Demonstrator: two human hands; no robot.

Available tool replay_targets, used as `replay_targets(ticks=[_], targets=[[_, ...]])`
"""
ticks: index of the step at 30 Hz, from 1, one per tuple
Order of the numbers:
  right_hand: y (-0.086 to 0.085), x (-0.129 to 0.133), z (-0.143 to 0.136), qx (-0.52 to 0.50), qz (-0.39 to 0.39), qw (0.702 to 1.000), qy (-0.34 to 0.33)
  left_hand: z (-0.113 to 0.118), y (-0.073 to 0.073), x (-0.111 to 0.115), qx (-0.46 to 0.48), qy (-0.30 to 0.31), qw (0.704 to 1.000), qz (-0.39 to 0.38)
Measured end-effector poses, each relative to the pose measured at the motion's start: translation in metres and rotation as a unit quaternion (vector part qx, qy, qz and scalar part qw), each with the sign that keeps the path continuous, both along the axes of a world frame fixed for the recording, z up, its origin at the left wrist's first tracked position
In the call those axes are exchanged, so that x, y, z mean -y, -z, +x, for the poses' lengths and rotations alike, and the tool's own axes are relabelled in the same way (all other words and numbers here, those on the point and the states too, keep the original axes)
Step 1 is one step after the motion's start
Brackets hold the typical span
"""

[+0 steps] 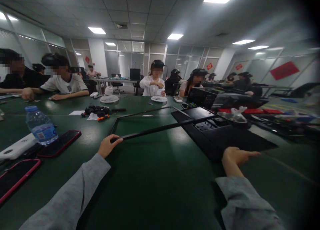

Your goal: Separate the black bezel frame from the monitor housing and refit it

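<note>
My left hand (108,146) pinches the near left corner of a thin black rectangular frame (155,127), like a screen bezel. The frame's near bar is raised and slants away to the right, over a black panel (210,141). My right hand (235,157) is at the near edge of that panel, fingers stretched to the right and nothing visible in them. Whether it touches the panel I cannot tell. Small black parts (208,124) and an exposed metal plate (198,112) show on the panel.
On the left of the green table (150,176) stand a water bottle (41,125), a white device (18,146) and two phones with red edges (60,143). Black parts (96,111) lie farther back, near two white fans (109,99). Clutter fills the right side. Several people sit opposite.
</note>
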State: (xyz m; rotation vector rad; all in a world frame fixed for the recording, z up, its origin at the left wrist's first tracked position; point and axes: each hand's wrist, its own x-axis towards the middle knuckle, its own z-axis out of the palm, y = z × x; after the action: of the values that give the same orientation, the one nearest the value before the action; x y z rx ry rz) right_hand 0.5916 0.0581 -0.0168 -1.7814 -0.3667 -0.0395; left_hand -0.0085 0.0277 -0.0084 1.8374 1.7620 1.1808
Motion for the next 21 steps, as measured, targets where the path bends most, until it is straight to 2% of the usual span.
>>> replay_targets(ticks=[2,3,6,11,14,18,21], targets=[[-0.002,0.000,-0.016,-0.051,-0.018,0.998,0.015,-0.001,0.001,-0.002,0.039,-0.001,0.999,-0.003],[-0.003,0.000,-0.026,-0.057,-0.019,0.998,0.001,-0.001,0.002,-0.003,0.058,-0.001,0.998,-0.003],[-0.004,-0.001,-0.061,-0.045,-0.013,0.995,-0.087,-0.002,0.004,-0.006,0.103,-0.013,0.995,0.005],[-0.001,0.000,-0.103,-0.013,-0.024,0.994,-0.104,0.002,0.000,-0.003,0.163,-0.043,0.986,0.003],[0.006,0.002,-0.114,0.022,0.000,0.992,-0.126,0.005,-0.003,-0.001,0.183,-0.055,0.982,0.003],[0.025,-0.003,-0.130,0.078,0.023,0.984,-0.156,0.005,-0.002,-0.002,0.185,-0.065,0.981,0.016],[0.034,-0.012,-0.144,0.078,0.020,0.972,-0.222,0.003,0.000,-0.004,0.169,-0.070,0.983,0.029]])
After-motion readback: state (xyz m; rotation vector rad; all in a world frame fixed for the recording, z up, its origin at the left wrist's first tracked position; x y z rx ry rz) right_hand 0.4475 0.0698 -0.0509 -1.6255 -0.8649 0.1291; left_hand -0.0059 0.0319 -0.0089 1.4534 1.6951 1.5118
